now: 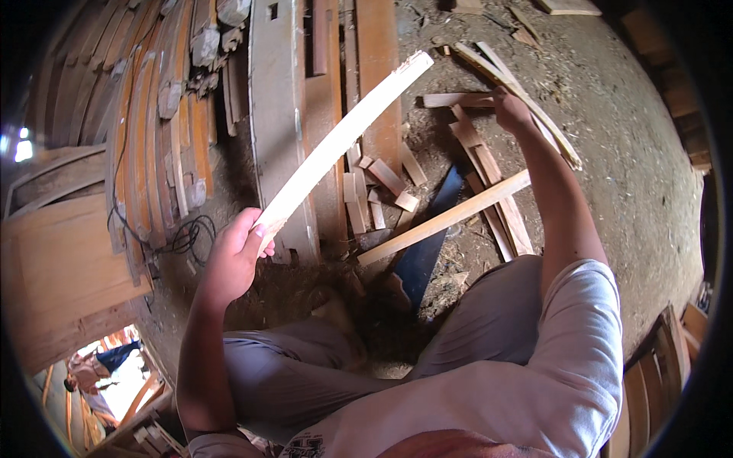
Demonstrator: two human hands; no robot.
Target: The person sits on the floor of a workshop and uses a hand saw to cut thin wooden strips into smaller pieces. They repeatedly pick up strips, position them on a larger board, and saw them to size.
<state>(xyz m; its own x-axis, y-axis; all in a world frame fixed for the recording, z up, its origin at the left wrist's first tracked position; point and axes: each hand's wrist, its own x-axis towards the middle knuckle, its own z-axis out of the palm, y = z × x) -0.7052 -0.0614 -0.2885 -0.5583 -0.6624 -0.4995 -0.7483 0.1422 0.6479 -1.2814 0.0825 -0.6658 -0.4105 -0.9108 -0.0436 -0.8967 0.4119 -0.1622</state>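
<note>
My left hand point(238, 252) is closed around the lower end of a long pale wooden strip point(347, 141), which slants up and to the right, its far end rough and splintered. Farther off at the right, my stretched-out right hand point(513, 112) is closed at a short wooden piece point(456, 100) beside crossed thin strips point(546, 126) on the ground; its fingertips are partly hidden. Between my arms, a long squared stick point(450, 217) lies across the dark blue blade of a handsaw point(429, 248), just in front of my knees.
Small wood offcuts point(385, 177) lie near wide boards point(279, 137) at the far middle. Stacked curved planks point(149, 145) and a coiled black cable point(195, 233) are at the left. Wood shavings litter the dirt floor point(611, 183). Another person point(88, 374) shows through an opening, lower left.
</note>
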